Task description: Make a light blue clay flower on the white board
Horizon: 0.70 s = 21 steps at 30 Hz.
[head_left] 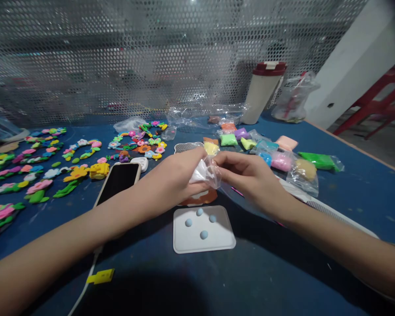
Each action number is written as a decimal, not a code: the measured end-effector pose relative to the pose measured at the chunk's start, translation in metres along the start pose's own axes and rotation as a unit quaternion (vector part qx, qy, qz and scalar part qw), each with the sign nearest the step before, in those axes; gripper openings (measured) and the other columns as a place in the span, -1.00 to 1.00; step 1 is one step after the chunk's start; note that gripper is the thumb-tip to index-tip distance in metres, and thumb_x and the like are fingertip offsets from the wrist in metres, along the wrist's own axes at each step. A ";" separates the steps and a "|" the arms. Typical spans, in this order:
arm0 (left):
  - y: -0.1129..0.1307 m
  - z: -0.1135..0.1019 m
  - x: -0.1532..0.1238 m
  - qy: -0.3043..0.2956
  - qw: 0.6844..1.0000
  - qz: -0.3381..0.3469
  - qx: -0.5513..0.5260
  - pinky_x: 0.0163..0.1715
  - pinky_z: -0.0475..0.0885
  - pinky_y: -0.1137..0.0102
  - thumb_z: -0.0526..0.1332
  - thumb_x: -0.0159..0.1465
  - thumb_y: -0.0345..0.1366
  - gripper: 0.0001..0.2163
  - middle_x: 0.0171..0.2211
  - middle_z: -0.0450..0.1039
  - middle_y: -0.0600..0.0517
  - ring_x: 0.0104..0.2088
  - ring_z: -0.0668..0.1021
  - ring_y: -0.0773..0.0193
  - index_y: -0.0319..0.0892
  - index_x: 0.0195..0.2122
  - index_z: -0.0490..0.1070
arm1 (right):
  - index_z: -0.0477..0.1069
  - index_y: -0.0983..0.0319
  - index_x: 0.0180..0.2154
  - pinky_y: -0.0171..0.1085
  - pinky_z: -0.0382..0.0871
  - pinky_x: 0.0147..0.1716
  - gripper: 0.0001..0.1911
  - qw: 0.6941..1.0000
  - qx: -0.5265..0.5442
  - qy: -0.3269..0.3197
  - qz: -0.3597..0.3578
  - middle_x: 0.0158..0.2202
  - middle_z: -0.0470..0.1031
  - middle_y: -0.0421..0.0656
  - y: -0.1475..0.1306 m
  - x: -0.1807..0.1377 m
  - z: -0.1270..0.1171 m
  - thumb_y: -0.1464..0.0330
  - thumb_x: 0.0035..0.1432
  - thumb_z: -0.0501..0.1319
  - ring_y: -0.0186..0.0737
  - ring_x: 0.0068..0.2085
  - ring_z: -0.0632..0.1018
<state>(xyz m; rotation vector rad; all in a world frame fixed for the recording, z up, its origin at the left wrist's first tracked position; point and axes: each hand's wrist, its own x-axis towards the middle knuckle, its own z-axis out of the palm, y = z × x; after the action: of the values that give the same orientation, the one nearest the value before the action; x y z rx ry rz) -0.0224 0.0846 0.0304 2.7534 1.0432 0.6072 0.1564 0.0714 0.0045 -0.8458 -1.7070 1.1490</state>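
Observation:
My left hand [179, 171] is closed around a clear plastic bag of white clay [200, 172], above the middle of the table. At the bag's open-looking end, the fingers of my right hand [246, 173] pinch the crumpled plastic. Just below my hands lies a white rectangular tray [187, 243] with several small light-blue clay balls [204, 235] on it. An orange-brown flat piece [199, 199] sits partly hidden behind the tray, under my hands.
Bags of coloured clay [281, 161] lie at the right, near a cream tumbler [261, 94] with a dark red lid. Flower-decorated clay pieces [37, 186] cover the left side. A phone [120, 182] with a white cable lies by my left forearm. A perforated metal panel [134, 66] stands behind.

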 end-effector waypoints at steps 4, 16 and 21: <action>0.004 0.001 -0.002 0.002 1.000 0.017 0.019 -0.46 0.24 0.44 0.25 0.20 -0.36 -0.85 -0.42 0.39 0.06 -0.44 0.45 0.27 -0.19 -0.29 0.26 | 0.37 0.26 -0.44 -0.32 0.24 -0.38 -0.91 0.999 -0.030 0.021 -0.013 -0.45 0.37 -0.23 0.000 0.000 0.002 0.47 0.11 0.19 -0.34 -0.39 0.37; -0.014 -0.007 0.009 0.072 0.993 -0.085 -0.042 -0.51 0.18 0.49 0.32 0.12 -0.32 -0.78 -0.51 0.31 0.19 -0.55 0.34 0.39 -0.18 -0.30 0.28 | 0.42 0.21 -0.42 -0.34 0.38 -0.39 -0.91 0.970 0.199 0.113 0.078 -0.44 0.45 -0.26 0.006 0.015 -0.018 0.40 0.02 0.32 -0.38 -0.42 0.50; -0.013 -0.005 0.008 0.051 0.995 -0.081 -0.038 -0.51 0.19 0.48 0.31 0.13 -0.30 -0.79 -0.49 0.34 0.17 -0.54 0.36 0.38 -0.18 -0.27 0.30 | 0.42 0.22 -0.43 -0.32 0.42 -0.41 -0.87 0.979 0.162 0.106 0.071 -0.44 0.47 -0.24 0.007 0.014 -0.015 0.42 -0.05 0.37 -0.36 -0.43 0.52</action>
<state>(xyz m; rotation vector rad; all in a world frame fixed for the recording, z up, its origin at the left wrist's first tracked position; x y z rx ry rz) -0.0271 0.0999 0.0343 2.5641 1.2248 0.7527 0.1656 0.0911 0.0045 -0.8597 -1.2596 1.3360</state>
